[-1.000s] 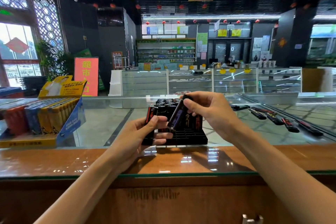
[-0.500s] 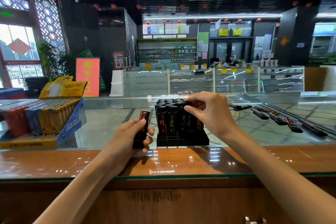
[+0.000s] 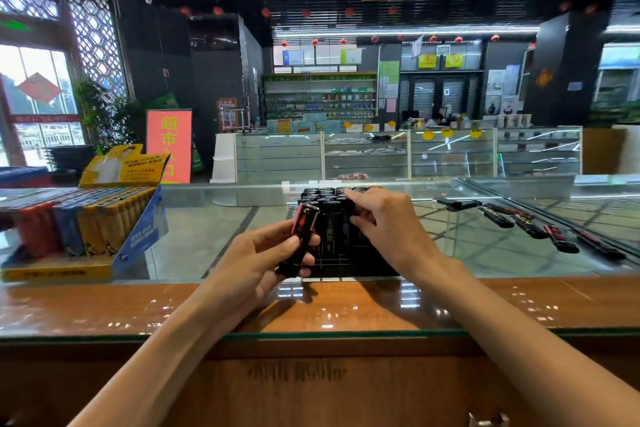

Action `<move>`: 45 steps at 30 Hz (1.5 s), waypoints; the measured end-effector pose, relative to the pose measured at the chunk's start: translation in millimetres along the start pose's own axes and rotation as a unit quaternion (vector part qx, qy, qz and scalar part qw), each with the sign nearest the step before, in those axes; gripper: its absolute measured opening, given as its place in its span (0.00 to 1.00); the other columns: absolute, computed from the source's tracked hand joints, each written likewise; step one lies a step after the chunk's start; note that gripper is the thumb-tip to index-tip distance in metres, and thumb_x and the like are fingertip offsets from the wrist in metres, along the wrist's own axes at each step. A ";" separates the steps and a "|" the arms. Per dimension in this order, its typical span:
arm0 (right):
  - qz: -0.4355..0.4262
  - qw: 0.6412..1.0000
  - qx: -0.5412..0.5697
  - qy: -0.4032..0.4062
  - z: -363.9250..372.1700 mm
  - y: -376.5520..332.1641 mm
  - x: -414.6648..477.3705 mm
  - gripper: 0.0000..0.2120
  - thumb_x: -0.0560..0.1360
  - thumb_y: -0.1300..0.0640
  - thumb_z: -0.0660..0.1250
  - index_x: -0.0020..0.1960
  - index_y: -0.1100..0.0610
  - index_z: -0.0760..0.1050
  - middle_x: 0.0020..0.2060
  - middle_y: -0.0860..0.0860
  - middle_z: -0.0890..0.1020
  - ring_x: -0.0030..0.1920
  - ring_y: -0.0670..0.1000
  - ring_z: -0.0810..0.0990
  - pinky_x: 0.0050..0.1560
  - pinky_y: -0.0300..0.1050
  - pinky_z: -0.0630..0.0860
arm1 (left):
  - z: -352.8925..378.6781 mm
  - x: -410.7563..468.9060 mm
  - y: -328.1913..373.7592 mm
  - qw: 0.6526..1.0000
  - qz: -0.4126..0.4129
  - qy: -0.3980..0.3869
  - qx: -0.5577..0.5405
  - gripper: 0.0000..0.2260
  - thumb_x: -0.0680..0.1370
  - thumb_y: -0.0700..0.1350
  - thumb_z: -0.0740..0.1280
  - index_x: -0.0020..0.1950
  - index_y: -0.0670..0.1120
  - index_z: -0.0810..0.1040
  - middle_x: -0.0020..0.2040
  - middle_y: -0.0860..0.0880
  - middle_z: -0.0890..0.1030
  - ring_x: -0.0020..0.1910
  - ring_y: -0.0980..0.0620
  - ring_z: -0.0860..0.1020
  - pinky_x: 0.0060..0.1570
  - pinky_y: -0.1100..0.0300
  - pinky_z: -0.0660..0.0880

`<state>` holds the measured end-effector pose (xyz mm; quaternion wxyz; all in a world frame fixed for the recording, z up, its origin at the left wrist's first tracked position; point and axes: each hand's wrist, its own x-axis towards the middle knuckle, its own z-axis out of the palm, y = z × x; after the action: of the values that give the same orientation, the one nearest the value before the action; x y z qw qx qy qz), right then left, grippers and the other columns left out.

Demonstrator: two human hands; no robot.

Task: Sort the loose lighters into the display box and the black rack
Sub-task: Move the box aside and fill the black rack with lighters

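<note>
At the glass worktop, the black rack looked nearly full. The right hand pinched a racked lighter in its fingers, the left hand gripped a red-and-black lighter, and several loose lighters lay unsorted at right.

A glass-topped counter with a wooden front edge runs across the lower middle of the frame. At its left stands an open display box holding upright orange, blue and yellow lighters. At centre sits a black rack filled with dark lighters. At right, several loose lighters lie flat in a row.
</note>
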<state>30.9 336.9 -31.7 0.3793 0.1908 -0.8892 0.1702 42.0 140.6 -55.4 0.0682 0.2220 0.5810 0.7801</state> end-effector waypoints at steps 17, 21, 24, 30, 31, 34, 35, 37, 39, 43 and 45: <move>-0.120 0.983 0.063 -0.125 -28.2 -25.8 2.2 0.10 0.69 0.60 0.73 0.50 0.55 0.82 0.42 0.49 0.81 0.43 0.45 0.76 0.45 0.34 0.71 | -5.6 2.2 -4.4 0.993 0.055 0.015 0.102 0.18 0.65 0.40 0.71 0.54 0.40 0.76 0.42 0.40 0.84 0.42 0.46 0.84 0.39 0.61 0.79; -0.059 0.990 0.072 -0.102 -40.8 -8.3 -0.7 0.07 0.70 0.62 0.72 0.48 0.56 0.81 0.37 0.45 0.79 0.39 0.41 0.75 0.41 0.26 0.67 | -9.9 -4.0 4.7 0.974 0.126 0.036 0.186 0.15 0.69 0.42 0.69 0.54 0.39 0.76 0.46 0.44 0.85 0.43 0.48 0.84 0.40 0.64 0.79; 0.029 0.988 0.136 -0.059 -48.3 6.8 -2.6 0.06 0.71 0.60 0.72 0.47 0.54 0.77 0.39 0.47 0.81 0.41 0.47 0.79 0.41 0.28 0.69 | -22.6 -8.7 8.3 0.888 0.212 0.038 0.406 0.08 0.74 0.43 0.67 0.52 0.44 0.79 0.48 0.51 0.83 0.45 0.56 0.82 0.43 0.68 0.76; 0.155 0.943 0.288 -0.059 -47.2 17.7 -3.4 0.11 0.71 0.57 0.72 0.51 0.54 0.75 0.45 0.49 0.83 0.48 0.49 0.81 0.51 0.46 0.77 | -45.0 -13.8 6.1 0.742 0.199 -0.048 0.638 0.20 0.74 0.61 0.58 0.60 0.54 0.77 0.58 0.57 0.79 0.58 0.63 0.74 0.59 0.62 0.72; 0.164 0.938 0.301 -0.059 -46.7 18.0 -2.1 0.10 0.71 0.57 0.71 0.51 0.54 0.76 0.46 0.50 0.83 0.49 0.50 0.81 0.52 0.46 0.76 | -46.7 -13.4 4.9 0.738 0.182 -0.063 0.647 0.21 0.74 0.63 0.57 0.60 0.56 0.77 0.60 0.58 0.77 0.60 0.64 0.73 0.61 0.61 0.72; 0.180 0.911 0.363 -0.071 -46.5 16.4 1.0 0.05 0.75 0.57 0.67 0.50 0.57 0.77 0.45 0.54 0.84 0.48 0.53 0.82 0.51 0.46 0.78 | -49.1 -12.4 2.2 0.739 0.149 -0.086 0.651 0.23 0.73 0.66 0.53 0.61 0.59 0.76 0.60 0.62 0.76 0.60 0.67 0.71 0.62 0.61 0.71; 0.179 0.906 0.376 -0.073 -46.6 15.9 1.8 0.06 0.76 0.57 0.65 0.49 0.58 0.78 0.44 0.54 0.84 0.47 0.52 0.83 0.49 0.44 0.78 | -49.3 -12.4 1.7 0.740 0.145 -0.091 0.650 0.24 0.73 0.67 0.53 0.60 0.59 0.76 0.60 0.63 0.76 0.60 0.67 0.71 0.62 0.61 0.71; 0.171 0.907 0.377 -0.079 -47.0 14.6 3.3 0.10 0.77 0.54 0.62 0.48 0.59 0.79 0.42 0.52 0.85 0.44 0.48 0.83 0.45 0.36 0.75 | -49.5 -12.4 0.8 0.739 0.139 -0.098 0.652 0.23 0.73 0.67 0.52 0.60 0.60 0.76 0.60 0.63 0.75 0.60 0.67 0.71 0.62 0.61 0.71; 0.157 0.914 0.364 -0.083 -47.2 12.2 4.4 0.12 0.77 0.53 0.62 0.47 0.60 0.79 0.39 0.49 0.84 0.38 0.42 0.80 0.40 0.31 0.72 | -49.7 -12.2 0.3 0.741 0.132 -0.101 0.651 0.23 0.73 0.67 0.52 0.60 0.60 0.76 0.60 0.64 0.74 0.60 0.67 0.70 0.62 0.60 0.70; 0.142 0.931 0.331 -0.067 -44.7 10.1 9.5 0.11 0.75 0.53 0.65 0.48 0.62 0.79 0.39 0.55 0.81 0.38 0.45 0.76 0.42 0.38 0.71 | -48.6 -12.7 -0.6 0.743 0.126 -0.103 0.649 0.22 0.73 0.66 0.53 0.60 0.60 0.76 0.60 0.63 0.74 0.60 0.66 0.70 0.63 0.60 0.70; 0.143 0.933 0.325 -0.053 -44.4 10.4 12.0 0.08 0.73 0.57 0.68 0.50 0.58 0.79 0.43 0.55 0.82 0.43 0.49 0.80 0.45 0.39 0.76 | -48.8 -13.1 -0.6 0.747 0.120 -0.101 0.646 0.22 0.73 0.66 0.54 0.60 0.60 0.76 0.60 0.62 0.74 0.60 0.65 0.71 0.63 0.59 0.70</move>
<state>45.4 363.3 4.6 0.2203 0.1828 -0.8220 0.4922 32.9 93.3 -70.4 -0.1273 0.3590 0.9042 0.1934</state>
